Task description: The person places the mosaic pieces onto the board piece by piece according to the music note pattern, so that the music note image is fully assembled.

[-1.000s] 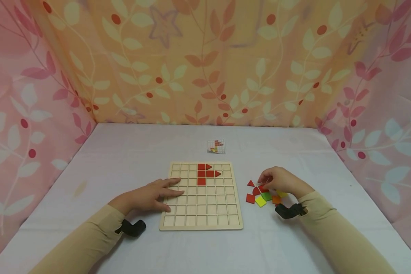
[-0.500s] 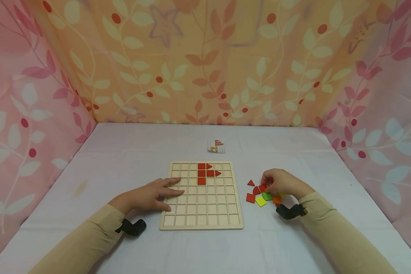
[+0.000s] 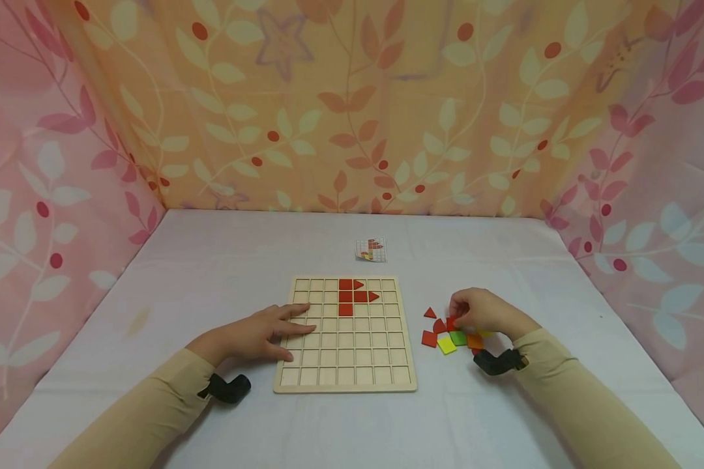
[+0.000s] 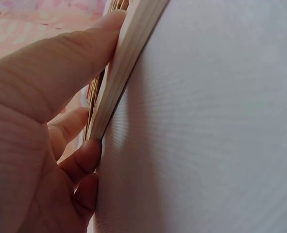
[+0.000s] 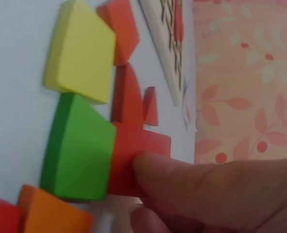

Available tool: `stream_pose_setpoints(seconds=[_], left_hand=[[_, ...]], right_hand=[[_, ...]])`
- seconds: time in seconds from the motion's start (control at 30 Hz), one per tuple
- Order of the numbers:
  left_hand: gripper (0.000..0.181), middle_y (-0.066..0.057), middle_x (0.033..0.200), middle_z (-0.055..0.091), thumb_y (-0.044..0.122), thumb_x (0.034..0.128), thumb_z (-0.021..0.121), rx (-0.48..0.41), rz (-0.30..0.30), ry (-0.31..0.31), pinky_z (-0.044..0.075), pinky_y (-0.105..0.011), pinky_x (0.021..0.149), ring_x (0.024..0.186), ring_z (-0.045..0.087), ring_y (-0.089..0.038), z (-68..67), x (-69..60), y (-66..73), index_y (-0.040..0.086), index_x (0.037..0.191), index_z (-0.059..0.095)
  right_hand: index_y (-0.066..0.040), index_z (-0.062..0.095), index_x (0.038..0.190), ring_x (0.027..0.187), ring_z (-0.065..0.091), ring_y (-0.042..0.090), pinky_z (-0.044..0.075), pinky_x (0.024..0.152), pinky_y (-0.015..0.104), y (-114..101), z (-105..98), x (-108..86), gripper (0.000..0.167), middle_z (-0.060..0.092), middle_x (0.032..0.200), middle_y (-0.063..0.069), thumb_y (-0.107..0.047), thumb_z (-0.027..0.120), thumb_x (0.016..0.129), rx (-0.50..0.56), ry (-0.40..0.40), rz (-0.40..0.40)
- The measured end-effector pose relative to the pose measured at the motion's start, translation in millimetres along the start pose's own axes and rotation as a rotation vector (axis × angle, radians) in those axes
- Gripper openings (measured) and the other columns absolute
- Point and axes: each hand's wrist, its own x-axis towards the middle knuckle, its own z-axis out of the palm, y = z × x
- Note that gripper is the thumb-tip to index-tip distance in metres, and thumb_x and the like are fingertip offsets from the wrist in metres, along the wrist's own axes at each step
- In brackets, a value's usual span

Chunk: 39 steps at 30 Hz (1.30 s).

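Observation:
My left hand [image 3: 255,333] rests on the left side of a wooden grid board [image 3: 343,378], its fingers spread. In the left wrist view, the thumb [image 4: 80,58] lies on the board's rim [image 4: 121,63] and other fingers touch its edge. On the board, several red squares and triangles form a shape near the top. My right hand [image 3: 484,309] pinches a red square tile [image 5: 126,165] among loose pieces, the thumb on its face. Around it lie a green tile [image 5: 82,150], a yellow tile [image 5: 85,53], a red rounded piece [image 5: 127,97] and an orange tile [image 5: 56,213].
A small printed card [image 3: 371,250] with a coloured pattern lies behind the board. Left of the pile are a red triangle [image 3: 430,313] and a red square [image 3: 429,338]. Patterned cloth [image 3: 352,117] walls enclose the white table [image 3: 258,247] at the back and sides.
My right hand has shifted slightly right over the pile, and its fingers have drawn closer together on the red square tile. The left hand and board have stayed put.

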Motion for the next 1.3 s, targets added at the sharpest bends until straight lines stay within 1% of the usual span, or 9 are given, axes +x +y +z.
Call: stream_pose_setpoints(seconds=[0.13, 0.27, 0.4, 0.53, 0.63, 0.8, 1.03, 1.2, 1.3], left_hand=[[0.063, 0.003, 0.153, 0.013, 0.047, 0.0786, 0.065, -0.006, -0.007, -0.006, 0.025, -0.047, 0.100, 0.131, 0.022, -0.024, -1.4, -0.1, 1.2, 0.036, 0.136, 0.042], [0.063, 0.003, 0.153, 0.013, 0.047, 0.0786, 0.065, -0.015, -0.007, -0.010, 0.025, -0.048, 0.101, 0.131, 0.022, -0.024, -1.6, 0.0, 1.2, 0.035, 0.136, 0.042], [0.063, 0.004, 0.153, 0.012, 0.048, 0.0785, 0.065, -0.029, -0.009, -0.013, 0.024, -0.048, 0.101, 0.132, 0.021, -0.023, -0.5, 0.1, 0.0, 0.036, 0.136, 0.042], [0.064, 0.004, 0.153, 0.012, 0.048, 0.0784, 0.065, -0.022, -0.005, -0.009, 0.025, -0.047, 0.100, 0.130, 0.023, -0.022, 0.3, 0.5, -0.7, 0.037, 0.136, 0.041], [0.064, 0.003, 0.153, 0.013, 0.049, 0.0785, 0.065, -0.006, 0.003, -0.005, 0.027, -0.046, 0.099, 0.128, 0.024, -0.021, 0.5, 0.5, -1.1, 0.036, 0.136, 0.041], [0.063, 0.002, 0.153, 0.013, 0.047, 0.0790, 0.065, -0.004, 0.010, -0.006, 0.025, -0.047, 0.101, 0.132, 0.021, -0.024, -0.4, -0.3, -0.4, 0.034, 0.137, 0.042], [0.064, 0.001, 0.153, 0.013, 0.047, 0.0790, 0.065, 0.004, 0.013, -0.007, 0.024, -0.047, 0.101, 0.132, 0.021, -0.025, -1.2, -0.9, 0.7, 0.033, 0.137, 0.042], [0.063, 0.001, 0.153, 0.013, 0.047, 0.0789, 0.065, 0.000, 0.008, -0.004, 0.023, -0.048, 0.102, 0.133, 0.019, -0.026, -1.2, -1.3, 1.6, 0.033, 0.137, 0.042], [0.063, 0.001, 0.152, 0.014, 0.046, 0.0789, 0.065, -0.002, 0.008, -0.004, 0.023, -0.049, 0.102, 0.133, 0.019, -0.026, -1.3, -1.2, 2.0, 0.033, 0.136, 0.042]], right_hand=[[-0.011, 0.060, 0.079, 0.069, 0.049, 0.021, 0.042, 0.061, 0.030, -3.7, -4.6, 0.7, 0.008, 0.057, 0.073, 0.004, -0.009, 0.067, 0.081, 0.041, -0.010, 0.004], [-0.011, 0.061, 0.080, 0.068, 0.049, 0.023, 0.041, 0.057, 0.031, -14.6, -8.3, 2.3, 0.006, 0.058, 0.076, 0.004, -0.010, 0.067, 0.082, 0.068, -0.015, 0.005], [-0.010, 0.062, 0.081, 0.072, 0.049, 0.021, 0.041, 0.059, 0.031, -27.9, -9.8, 6.7, 0.004, 0.059, 0.078, 0.003, -0.009, 0.066, 0.083, 0.059, -0.006, -0.032], [-0.009, 0.062, 0.082, 0.073, 0.049, 0.019, 0.041, 0.064, 0.031, -40.6, -9.3, 13.9, 0.003, 0.060, 0.077, 0.004, -0.009, 0.065, 0.083, 0.049, 0.010, -0.075], [-0.008, 0.063, 0.083, 0.071, 0.052, 0.020, 0.042, 0.064, 0.031, -51.3, -5.8, 20.9, 0.003, 0.061, 0.076, 0.005, -0.008, 0.066, 0.082, 0.068, 0.009, -0.098], [-0.010, 0.063, 0.083, 0.069, 0.054, 0.020, 0.044, 0.061, 0.030, -69.0, 3.0, 34.1, 0.004, 0.060, 0.076, 0.002, -0.006, 0.065, 0.082, 0.103, 0.021, -0.144], [-0.014, 0.065, 0.083, 0.074, 0.052, 0.017, 0.044, 0.062, 0.029, -93.9, 15.7, 49.7, 0.005, 0.059, 0.078, -0.001, -0.010, 0.066, 0.082, 0.089, 0.072, -0.187], [-0.012, 0.065, 0.081, 0.074, 0.051, 0.016, 0.043, 0.065, 0.029, -105.9, 27.0, 59.5, 0.006, 0.060, 0.076, -0.003, -0.007, 0.067, 0.080, 0.088, 0.085, -0.276], [-0.011, 0.065, 0.080, 0.074, 0.051, 0.015, 0.043, 0.068, 0.029, -110.9, 34.9, 64.5, 0.006, 0.060, 0.074, -0.004, -0.007, 0.069, 0.079, 0.085, 0.095, -0.306]])
